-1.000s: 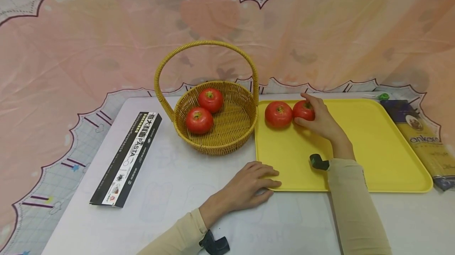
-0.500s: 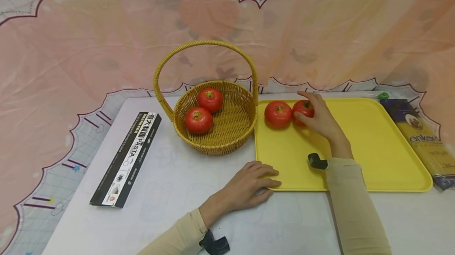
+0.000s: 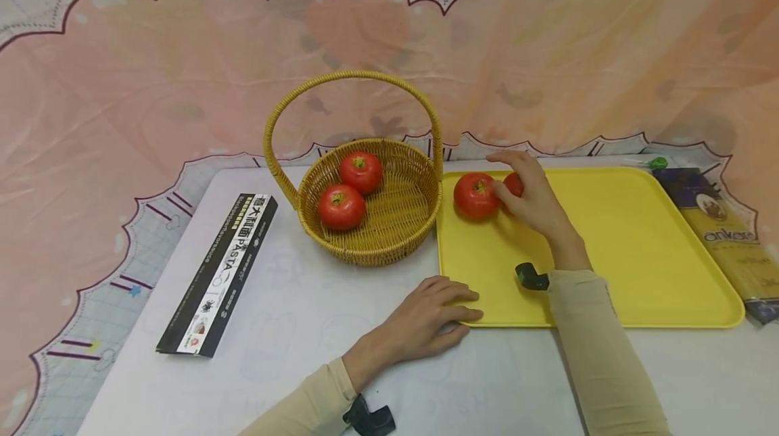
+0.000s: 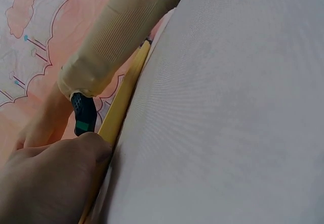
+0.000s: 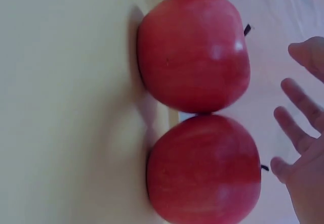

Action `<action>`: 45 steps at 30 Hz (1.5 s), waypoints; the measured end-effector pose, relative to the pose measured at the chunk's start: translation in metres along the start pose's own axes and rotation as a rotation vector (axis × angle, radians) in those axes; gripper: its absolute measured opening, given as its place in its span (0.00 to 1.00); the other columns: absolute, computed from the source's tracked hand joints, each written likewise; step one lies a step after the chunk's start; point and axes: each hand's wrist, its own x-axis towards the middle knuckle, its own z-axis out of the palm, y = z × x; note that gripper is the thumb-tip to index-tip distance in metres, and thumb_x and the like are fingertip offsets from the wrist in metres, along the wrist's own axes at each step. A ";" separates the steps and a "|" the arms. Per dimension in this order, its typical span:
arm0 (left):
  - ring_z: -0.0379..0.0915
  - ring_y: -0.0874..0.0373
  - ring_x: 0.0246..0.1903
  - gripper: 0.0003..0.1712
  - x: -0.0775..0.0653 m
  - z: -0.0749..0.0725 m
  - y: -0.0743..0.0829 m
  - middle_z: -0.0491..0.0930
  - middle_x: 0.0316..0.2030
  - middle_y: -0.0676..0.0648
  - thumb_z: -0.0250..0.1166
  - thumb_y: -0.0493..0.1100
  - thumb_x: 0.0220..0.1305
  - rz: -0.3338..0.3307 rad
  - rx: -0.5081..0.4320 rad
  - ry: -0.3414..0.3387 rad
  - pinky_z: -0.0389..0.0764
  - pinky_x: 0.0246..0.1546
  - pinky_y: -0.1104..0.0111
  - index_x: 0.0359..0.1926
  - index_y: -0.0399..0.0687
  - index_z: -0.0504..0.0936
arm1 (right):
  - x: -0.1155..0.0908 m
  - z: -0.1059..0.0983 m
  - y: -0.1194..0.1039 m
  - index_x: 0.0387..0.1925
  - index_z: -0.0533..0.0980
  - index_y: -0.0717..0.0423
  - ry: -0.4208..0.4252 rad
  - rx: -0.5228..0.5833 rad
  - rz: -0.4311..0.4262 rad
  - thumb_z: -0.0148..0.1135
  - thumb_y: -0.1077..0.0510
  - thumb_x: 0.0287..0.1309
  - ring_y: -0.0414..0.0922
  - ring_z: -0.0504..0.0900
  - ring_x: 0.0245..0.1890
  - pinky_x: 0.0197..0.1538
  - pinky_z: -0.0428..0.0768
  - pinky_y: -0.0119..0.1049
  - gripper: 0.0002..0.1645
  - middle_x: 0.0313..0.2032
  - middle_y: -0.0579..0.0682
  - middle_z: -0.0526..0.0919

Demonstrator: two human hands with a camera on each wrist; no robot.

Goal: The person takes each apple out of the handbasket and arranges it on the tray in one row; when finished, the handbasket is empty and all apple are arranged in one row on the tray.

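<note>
Two red apples touch side by side on the yellow tray [image 3: 645, 247]: the left apple [image 3: 475, 197] and the right apple [image 3: 514, 184], the latter partly hidden by my right hand [image 3: 538, 203]. In the right wrist view, that hand [image 5: 306, 133] hovers over the apples with fingers spread, apart from both and holding nothing. My left hand [image 3: 420, 321] rests at the tray's near left corner, fingers extended over its rim. Left of the tray stands a wicker basket [image 3: 377, 257] with a tall handle, holding a rear apple [image 3: 361, 172] and a front apple [image 3: 341, 207].
A black and white pasta box [image 3: 219, 274] lies on the white table [image 3: 316, 368] at left. Beyond the tray's right edge is a pasta packet [image 3: 727, 240], with a small green item [image 3: 658, 163] behind it. A patterned cloth [image 3: 213, 71] hangs at the back.
My right hand has moved left, off the right apple and toward the left one, now covering more of the right apple. The left hand, basket and apples stay put.
</note>
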 end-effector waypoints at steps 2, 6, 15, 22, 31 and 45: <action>0.67 0.60 0.59 0.15 0.000 0.000 0.000 0.76 0.56 0.54 0.59 0.49 0.64 -0.002 -0.004 -0.001 0.62 0.66 0.65 0.51 0.60 0.82 | 0.001 0.003 -0.003 0.58 0.71 0.53 0.001 -0.010 -0.022 0.62 0.65 0.56 0.54 0.62 0.64 0.68 0.60 0.58 0.26 0.61 0.55 0.69; 0.66 0.62 0.60 0.15 0.000 0.000 0.000 0.76 0.56 0.55 0.59 0.49 0.64 -0.020 -0.018 -0.015 0.61 0.66 0.66 0.51 0.60 0.82 | 0.004 0.010 -0.011 0.56 0.73 0.53 -0.009 -0.006 -0.081 0.61 0.64 0.57 0.52 0.63 0.64 0.68 0.61 0.57 0.23 0.60 0.55 0.69; 0.68 0.61 0.59 0.15 0.001 0.000 0.000 0.77 0.55 0.55 0.59 0.48 0.64 0.006 0.007 0.004 0.63 0.65 0.65 0.50 0.60 0.82 | 0.007 0.025 -0.025 0.53 0.75 0.54 -0.045 0.051 -0.156 0.61 0.64 0.58 0.49 0.66 0.63 0.67 0.64 0.53 0.19 0.59 0.52 0.70; 0.67 0.61 0.59 0.15 0.000 -0.002 0.000 0.77 0.55 0.55 0.59 0.48 0.63 -0.013 -0.018 -0.003 0.62 0.66 0.66 0.50 0.60 0.83 | 0.013 0.039 -0.036 0.52 0.75 0.55 -0.100 0.139 -0.218 0.61 0.66 0.57 0.49 0.68 0.62 0.65 0.67 0.50 0.20 0.58 0.53 0.72; 0.68 0.62 0.58 0.15 -0.001 0.001 0.001 0.77 0.55 0.55 0.59 0.48 0.64 -0.005 -0.015 0.004 0.63 0.65 0.66 0.50 0.60 0.82 | 0.021 0.066 -0.047 0.53 0.75 0.54 -0.215 0.107 -0.290 0.59 0.62 0.60 0.46 0.70 0.60 0.58 0.74 0.46 0.18 0.55 0.49 0.74; 0.67 0.63 0.59 0.15 0.001 0.001 0.002 0.76 0.56 0.56 0.58 0.49 0.64 -0.030 -0.004 -0.026 0.61 0.66 0.67 0.51 0.61 0.82 | 0.054 0.086 -0.065 0.54 0.74 0.53 -0.480 -0.120 -0.312 0.57 0.59 0.61 0.49 0.70 0.57 0.63 0.70 0.46 0.18 0.54 0.52 0.72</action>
